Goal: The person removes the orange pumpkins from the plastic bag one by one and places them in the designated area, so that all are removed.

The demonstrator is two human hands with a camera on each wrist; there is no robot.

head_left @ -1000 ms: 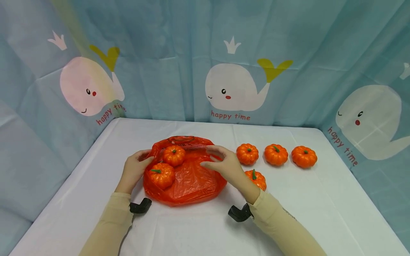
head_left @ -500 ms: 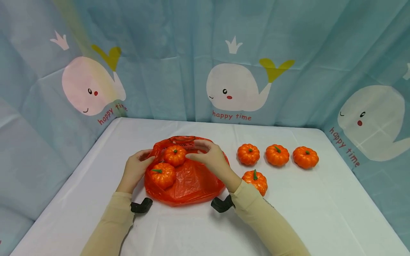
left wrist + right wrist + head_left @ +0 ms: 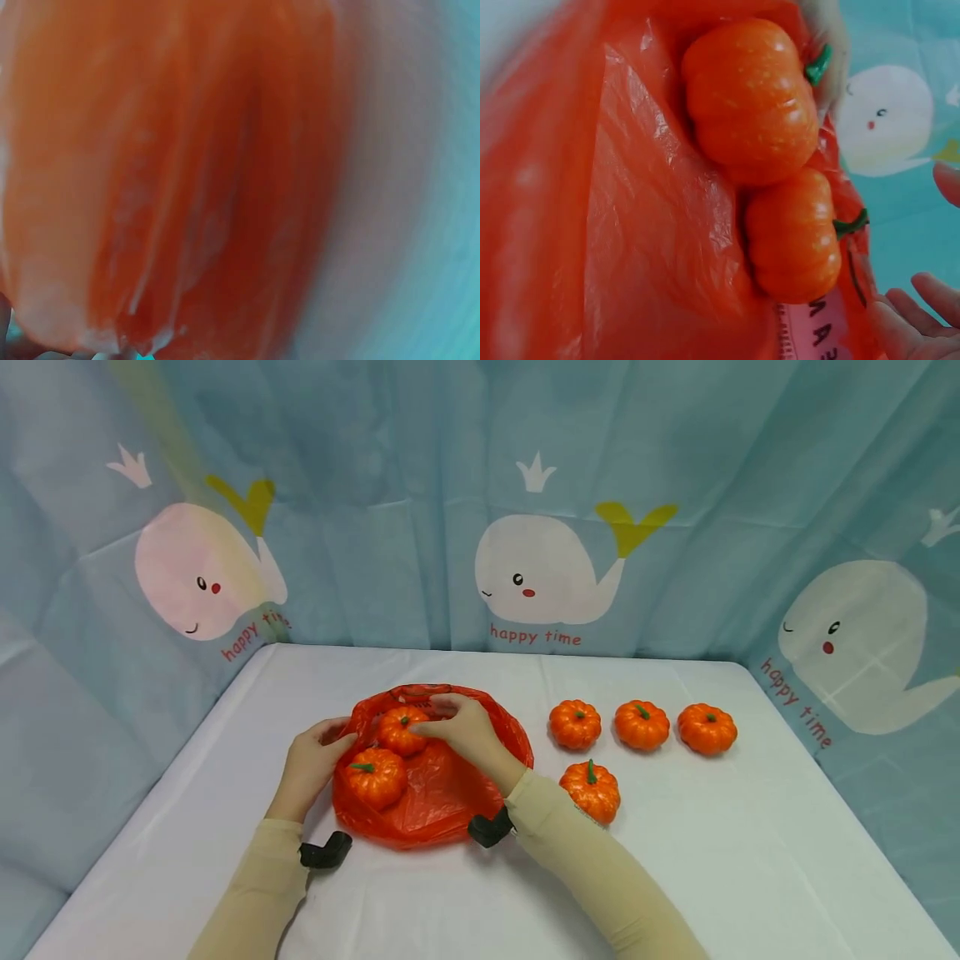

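Note:
A red plastic bag lies open-mouthed on the table, with two small orange pumpkins inside. The nearer pumpkin sits at the bag's left; the farther pumpkin is just behind it. My left hand pinches the bag's left rim, and the bag's blurred red plastic fills most of the left wrist view. My right hand reaches over the bag's mouth with fingers spread, its thumb overlapping the farther pumpkin's right edge in the head view. The right wrist view shows the thumb and fingers apart beside the farther pumpkin.
To the bag's right, a row of three pumpkins stands: left pumpkin, middle pumpkin and right pumpkin. Another pumpkin sits in front, partly behind the right sleeve. A whale-print curtain surrounds the white table.
My right hand has moved left from the bag's right rim, over its mouth to the farther pumpkin. My left hand has kept its grip on the left rim.

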